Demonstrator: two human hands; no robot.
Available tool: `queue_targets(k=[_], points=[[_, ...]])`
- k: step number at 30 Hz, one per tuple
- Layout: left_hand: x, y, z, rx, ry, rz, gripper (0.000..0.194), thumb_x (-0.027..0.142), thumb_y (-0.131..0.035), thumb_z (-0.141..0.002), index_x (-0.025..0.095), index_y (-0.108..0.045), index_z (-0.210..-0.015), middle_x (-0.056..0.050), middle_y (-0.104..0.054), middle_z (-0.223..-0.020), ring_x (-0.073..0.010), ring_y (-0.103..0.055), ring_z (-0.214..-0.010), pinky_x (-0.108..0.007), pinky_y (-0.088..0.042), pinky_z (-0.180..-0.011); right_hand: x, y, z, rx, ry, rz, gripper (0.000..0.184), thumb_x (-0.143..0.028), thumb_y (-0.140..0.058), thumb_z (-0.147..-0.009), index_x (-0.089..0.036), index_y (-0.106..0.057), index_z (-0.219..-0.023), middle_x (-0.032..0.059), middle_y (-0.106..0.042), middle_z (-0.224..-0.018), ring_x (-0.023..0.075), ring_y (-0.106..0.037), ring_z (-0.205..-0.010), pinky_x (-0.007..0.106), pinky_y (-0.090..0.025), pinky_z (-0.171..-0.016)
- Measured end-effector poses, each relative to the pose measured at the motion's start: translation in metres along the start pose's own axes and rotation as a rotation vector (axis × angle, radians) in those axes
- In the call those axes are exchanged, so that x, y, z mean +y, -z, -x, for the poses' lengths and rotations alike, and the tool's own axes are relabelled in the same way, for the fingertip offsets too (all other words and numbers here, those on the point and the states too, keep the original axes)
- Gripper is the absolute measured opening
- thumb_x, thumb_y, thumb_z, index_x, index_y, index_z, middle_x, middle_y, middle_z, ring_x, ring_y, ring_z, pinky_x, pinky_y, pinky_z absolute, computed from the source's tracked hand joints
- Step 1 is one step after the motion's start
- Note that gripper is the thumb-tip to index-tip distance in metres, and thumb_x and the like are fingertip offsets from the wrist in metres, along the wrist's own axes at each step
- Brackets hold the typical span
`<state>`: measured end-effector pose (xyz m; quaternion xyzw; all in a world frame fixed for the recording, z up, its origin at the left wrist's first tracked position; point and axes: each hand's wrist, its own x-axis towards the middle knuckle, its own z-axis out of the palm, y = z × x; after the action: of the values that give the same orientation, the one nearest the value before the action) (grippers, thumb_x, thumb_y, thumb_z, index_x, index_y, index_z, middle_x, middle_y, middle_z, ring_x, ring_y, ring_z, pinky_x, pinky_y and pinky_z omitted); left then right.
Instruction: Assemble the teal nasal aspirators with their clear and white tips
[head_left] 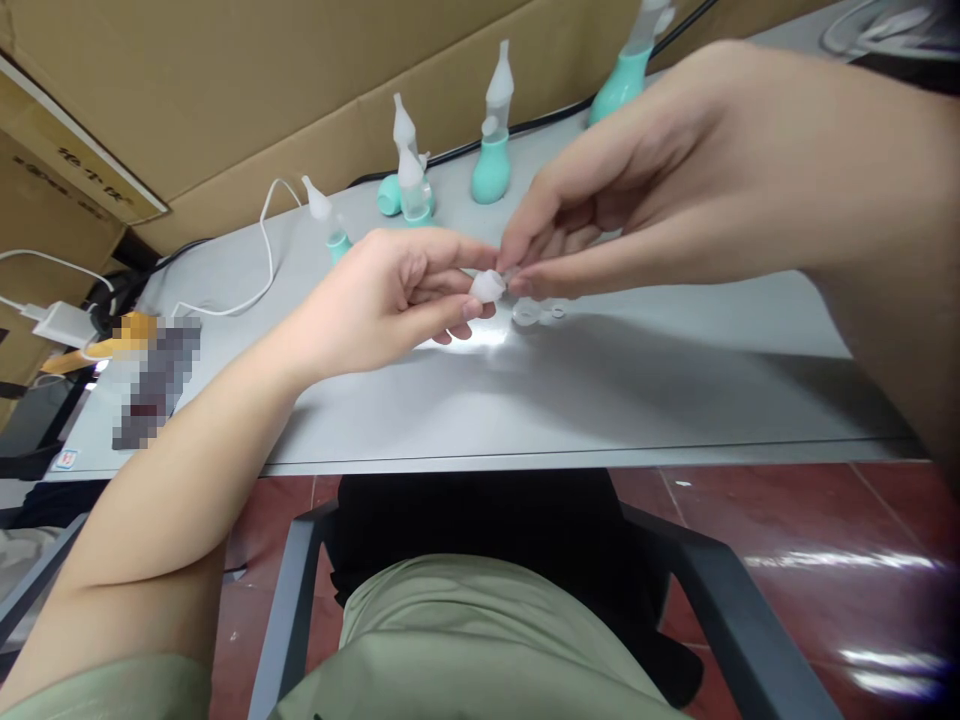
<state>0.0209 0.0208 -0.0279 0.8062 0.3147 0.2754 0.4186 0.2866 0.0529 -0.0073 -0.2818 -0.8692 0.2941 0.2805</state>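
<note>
My left hand [409, 285] is closed on a small white translucent silicone nozzle [487, 287], held between thumb and fingers above the table. Close against it, the thumb and forefinger of my right hand [570, 225] pinch a small clear piece [511, 274], mostly covered by the fingertips. Whether the two pieces touch I cannot tell. Just below my right fingers, a clear ring-like part [526, 314] lies on the grey table [450, 420], with a smaller one [558, 311] beside it.
Behind my hands stand several nasal aspirators with teal bulbs, one at the centre [491, 170], another at the right [621, 85]. A teal bulb [389, 195] lies on its side. White cable [262, 270] crosses the left side. Cardboard [262, 80] walls the back. A blurred dark object [157, 385] lies left.
</note>
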Motion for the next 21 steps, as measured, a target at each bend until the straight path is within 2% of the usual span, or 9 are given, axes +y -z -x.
queue_targets(k=[5, 11, 17, 21], points=[[0.0011, 0.0037, -0.0038, 0.045, -0.006, 0.030, 0.016, 0.024, -0.084, -0.100, 0.019, -0.085, -0.115, -0.001, -0.086, -0.102, -0.0194, -0.088, -0.095, -0.033, -0.079, -0.085, -0.0027, -0.0061, 0.0015, 0.140, 0.089, -0.081, 0.004, -0.027, -0.090, -0.095, -0.025, -0.087, -0.095, -0.0073, -0.079, -0.079, -0.0004, -0.067, -0.069, 0.009, -0.054, -0.063], [0.0003, 0.0046, -0.0051, 0.123, 0.039, 0.061, 0.023, 0.032, -0.092, -0.096, 0.020, -0.086, -0.114, 0.000, -0.087, -0.103, -0.0201, -0.089, -0.091, -0.036, -0.081, -0.085, 0.0012, -0.0058, 0.0013, 0.189, 0.094, -0.109, 0.006, -0.027, -0.094, -0.093, -0.029, -0.089, -0.091, -0.0104, -0.080, -0.082, -0.0044, -0.066, -0.073, -0.002, -0.053, -0.070], [0.0044, 0.0035, -0.0036, 0.161, 0.073, 0.045, 0.025, 0.037, -0.096, -0.093, 0.019, -0.085, -0.108, -0.001, -0.087, -0.100, -0.0218, -0.090, -0.092, -0.035, -0.081, -0.083, -0.0043, -0.0098, -0.0001, 0.181, 0.046, -0.157, 0.010, -0.023, -0.094, -0.092, -0.030, -0.089, -0.087, -0.0093, -0.082, -0.084, -0.0014, -0.073, -0.078, 0.001, -0.058, -0.071], [0.0066, 0.0027, -0.0039, 0.192, 0.080, 0.032, 0.027, 0.039, -0.097, -0.092, 0.019, -0.085, -0.105, -0.001, -0.087, -0.097, -0.0217, -0.089, -0.090, -0.034, -0.080, -0.082, -0.0055, -0.0103, -0.0017, 0.192, 0.034, -0.112, 0.012, -0.023, -0.094, -0.093, -0.029, -0.089, -0.085, -0.0079, -0.081, -0.081, -0.0012, -0.069, -0.073, 0.007, -0.056, -0.065]])
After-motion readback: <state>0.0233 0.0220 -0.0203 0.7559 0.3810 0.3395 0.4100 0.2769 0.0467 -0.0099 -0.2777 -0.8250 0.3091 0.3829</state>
